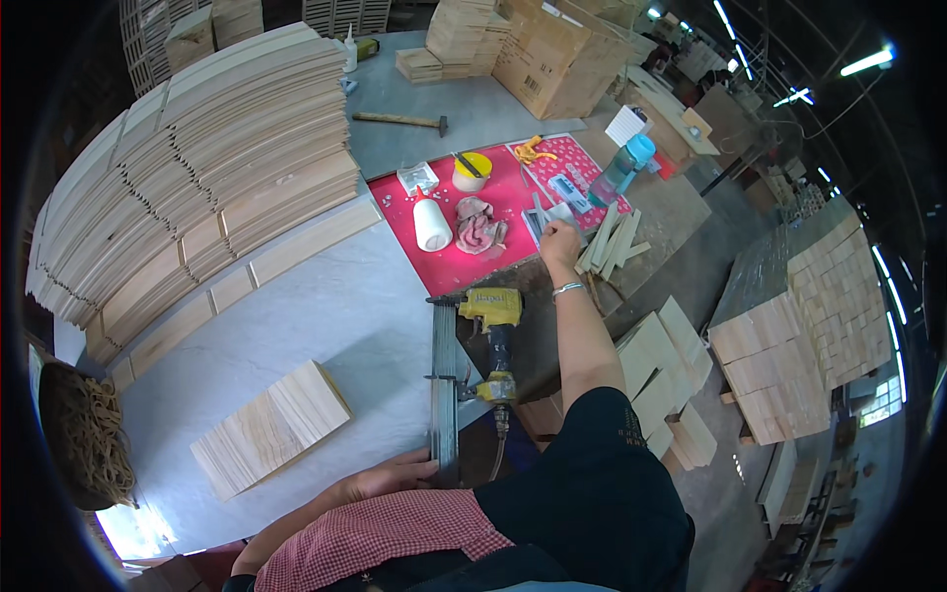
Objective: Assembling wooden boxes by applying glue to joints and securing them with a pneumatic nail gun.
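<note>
Grey counter (326,296): left hand (390,476), grip loose, touches nail gun (473,345); right hand (560,242), grip closed on wood strips (612,242).

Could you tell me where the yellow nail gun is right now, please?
In the head view, the yellow nail gun lies on the grey bench, centre frame, just below the red mat, between the left hand and right hand.

1. At your far left you see a tall stack of thin wooden slats (197,168).
2. A flat wooden panel (269,427) lies on the grey tabletop (326,316).
3. A hammer (402,120) rests farther back.
4. On the red mat (464,259) sit a white glue bottle (431,222), a crumpled rag (480,226) and a yellow-lidded tub (473,171).
</note>
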### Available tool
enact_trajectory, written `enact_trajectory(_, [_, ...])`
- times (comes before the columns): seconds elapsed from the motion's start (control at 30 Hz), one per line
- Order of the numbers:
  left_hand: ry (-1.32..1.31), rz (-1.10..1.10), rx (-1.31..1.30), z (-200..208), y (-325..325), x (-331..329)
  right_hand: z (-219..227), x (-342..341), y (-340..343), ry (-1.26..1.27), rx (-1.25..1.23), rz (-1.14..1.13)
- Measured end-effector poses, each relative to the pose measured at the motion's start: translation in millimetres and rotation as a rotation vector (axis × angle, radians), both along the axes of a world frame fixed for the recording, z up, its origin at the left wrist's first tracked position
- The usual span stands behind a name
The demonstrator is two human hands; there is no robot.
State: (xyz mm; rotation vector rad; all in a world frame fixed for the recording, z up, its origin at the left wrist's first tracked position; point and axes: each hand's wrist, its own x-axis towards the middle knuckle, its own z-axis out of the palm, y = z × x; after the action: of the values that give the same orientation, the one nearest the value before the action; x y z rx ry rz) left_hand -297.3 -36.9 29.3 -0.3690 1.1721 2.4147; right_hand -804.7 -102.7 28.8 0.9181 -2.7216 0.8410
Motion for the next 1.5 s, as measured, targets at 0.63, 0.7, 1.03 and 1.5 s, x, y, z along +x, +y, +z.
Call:
enact_trajectory(0.63, [-0.043,0.357,0.285,10.6,37.4,5.3,30.0,236.5,110.0,-0.164,-0.227,0.533])
enact_trajectory(0.7, [-0.052,0.348,0.254,18.8,36.0,8.7,26.7,246.3,119.9,-0.148,-0.259,0.557])
enact_trajectory(1.03, [-0.009,0.308,0.146,18.2,37.2,14.5,19.6,265.8,101.9,-0.149,-0.156,0.557])
enact_trajectory(1.5, [0.006,0.289,0.144,12.9,37.8,17.3,13.4,279.0,90.1,-0.075,0.053,0.432])
